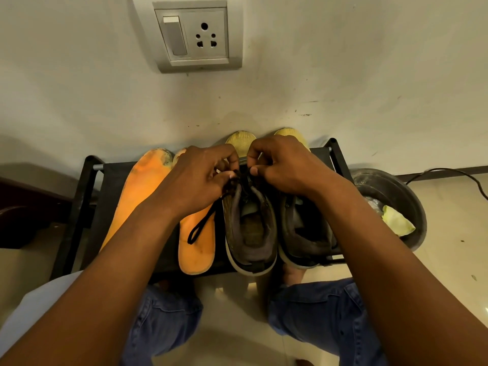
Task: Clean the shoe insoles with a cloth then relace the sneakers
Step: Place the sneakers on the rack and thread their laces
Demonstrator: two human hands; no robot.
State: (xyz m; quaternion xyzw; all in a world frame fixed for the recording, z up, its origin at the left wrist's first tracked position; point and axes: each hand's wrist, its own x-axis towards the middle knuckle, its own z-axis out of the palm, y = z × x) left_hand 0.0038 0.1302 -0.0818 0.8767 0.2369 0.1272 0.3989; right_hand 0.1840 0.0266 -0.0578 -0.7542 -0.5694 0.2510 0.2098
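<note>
A dark wooden piece of furniture [23, 204] sits at the far left on the glossy beige tiled floor [449, 260], against a scuffed off-white wall [343, 75] that carries a grey switch-and-socket plate [195, 35]. Next comes a low black fabric-topped shoe rack [116, 180], pushed close to the wall. On its left part lie two orange foam insoles side by side, the larger-looking left orange insole [140, 191] and the right orange insole [196, 249], both grimy at the toe. The left hand [200, 178] pinches the black shoelace [203, 223] at the tongue of the left grey sneaker with a yellow toe [250, 228], a loop of lace trailing over the right insole. The right hand [285, 167] pinches the same lace from the other side, fingers curled. Just beside stands the right grey sneaker [303, 228], partly under the wrist. Right of the rack, on the floor, a dark round bin [396, 191] holds a crumpled yellow-green cloth [397, 220], and a black cable [449, 173] runs along the skirting. Blue jeans [317, 307] show below.
</note>
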